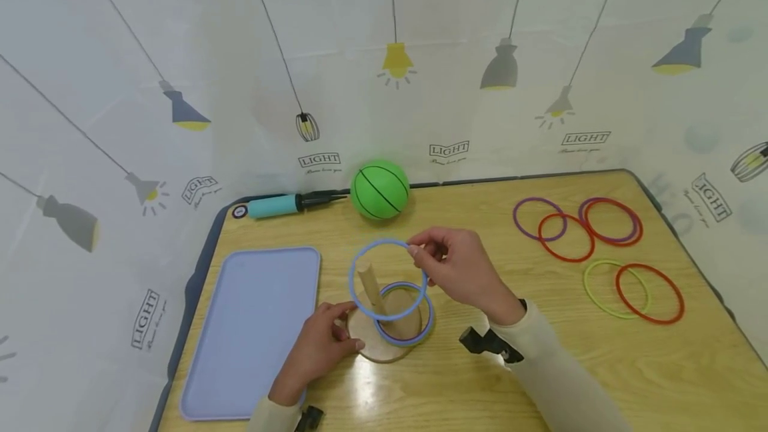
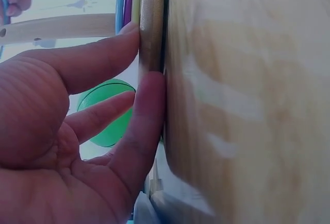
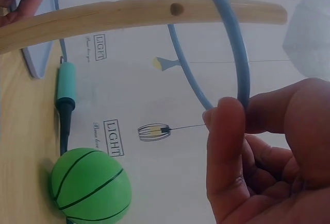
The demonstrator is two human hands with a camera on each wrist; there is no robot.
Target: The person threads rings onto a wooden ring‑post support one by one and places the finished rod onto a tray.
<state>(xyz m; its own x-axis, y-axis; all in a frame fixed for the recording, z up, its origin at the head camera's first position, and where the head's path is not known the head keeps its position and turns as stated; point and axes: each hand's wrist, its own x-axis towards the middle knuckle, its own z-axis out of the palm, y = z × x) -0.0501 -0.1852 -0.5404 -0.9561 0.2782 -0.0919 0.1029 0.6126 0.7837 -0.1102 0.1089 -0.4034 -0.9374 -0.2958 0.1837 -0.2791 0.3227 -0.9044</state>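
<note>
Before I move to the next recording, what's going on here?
A person's right hand pinches a blue ring that is around the upper part of a wooden peg. The left hand holds the edge of the peg's round base, where stacked rings already lie around the peg. More loose rings lie on the table's right side; a tray, pump and green ball are untouched.

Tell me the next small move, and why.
I'd probably lower the blue ring down the peg: the right hand pinches it, the peg's upper end appears to pass through it, other rings already lie stacked on the base, and the left hand holds the base's edge.
</note>
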